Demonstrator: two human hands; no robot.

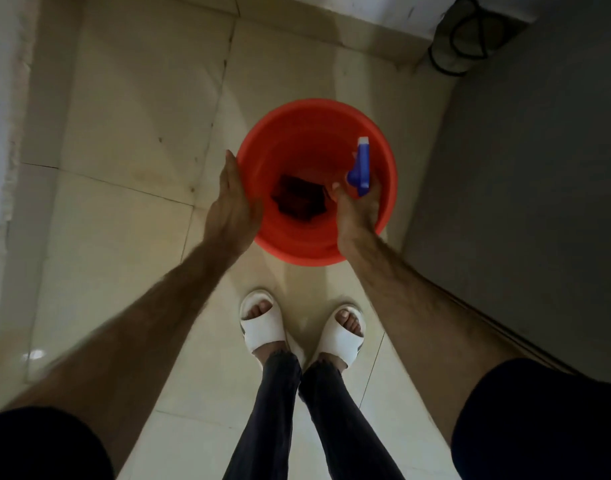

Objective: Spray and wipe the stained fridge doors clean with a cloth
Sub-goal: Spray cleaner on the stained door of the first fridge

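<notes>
- The red bucket (316,244) stands open-topped on the tiled floor (124,133); its mouth is reachable from above.
- Inside, the dark cloth (297,199) lies on the bottom, uncovered on its left side.
- The right hand (356,206), gripping the blue spray bottle (360,168), fills the bucket's right side.
- The left hand (233,199), fingers straight, sits at the left rim.
- The grey fridge door (522,185) walls off the right.
- Bare tiles lie open to the left.
</notes>
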